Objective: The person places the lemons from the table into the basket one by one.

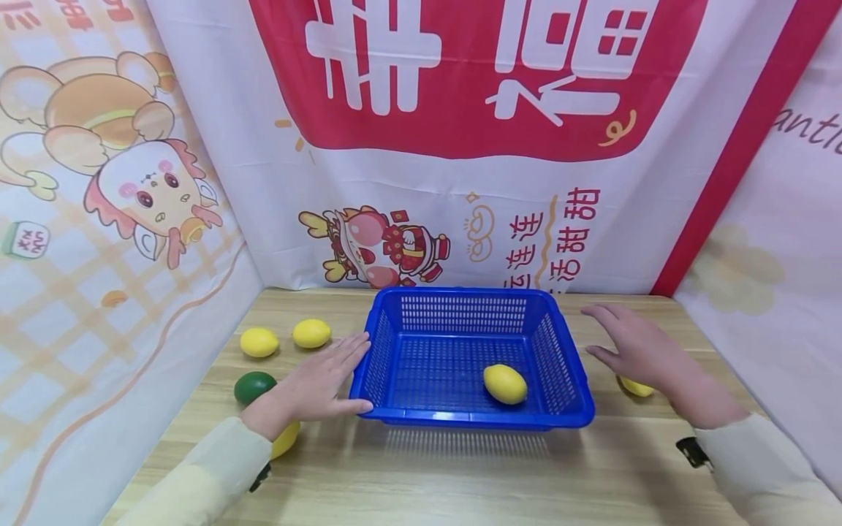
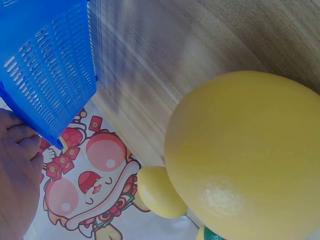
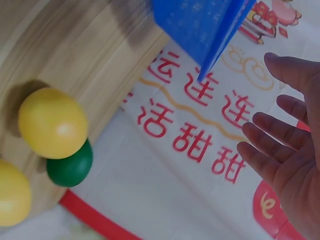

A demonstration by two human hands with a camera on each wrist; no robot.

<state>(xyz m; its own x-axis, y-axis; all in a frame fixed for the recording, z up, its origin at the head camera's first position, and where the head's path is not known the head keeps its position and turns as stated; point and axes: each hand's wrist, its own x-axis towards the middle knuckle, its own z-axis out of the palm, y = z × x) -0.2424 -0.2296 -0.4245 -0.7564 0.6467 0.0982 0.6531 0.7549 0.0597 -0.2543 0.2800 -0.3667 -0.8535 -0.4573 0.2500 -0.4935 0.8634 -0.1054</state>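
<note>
A blue plastic basket (image 1: 447, 418) stands upright on the table with one yellow lemon (image 1: 505, 384) inside, toward its front right. My left hand (image 1: 316, 383) touches the basket's left rim, its fingers mostly straight and the thumb spread at the front corner. In the left wrist view, those fingers (image 2: 22, 137) meet the rim. To the right of the basket, apart from it, my right hand (image 1: 634, 347) hovers with nothing in it. Its fingers are spread and loosely bent in the right wrist view. A lemon (image 1: 635, 387) lies partly hidden under that hand's wrist.
Left of the basket lie two lemons (image 1: 259, 342), a green fruit (image 1: 254, 387) and another yellow fruit (image 1: 286, 440) partly covered by the left forearm. The right wrist view shows a green fruit (image 3: 71, 164) beside yellow ones. Printed cloth walls (image 1: 460, 168) enclose the wooden table (image 1: 421, 486).
</note>
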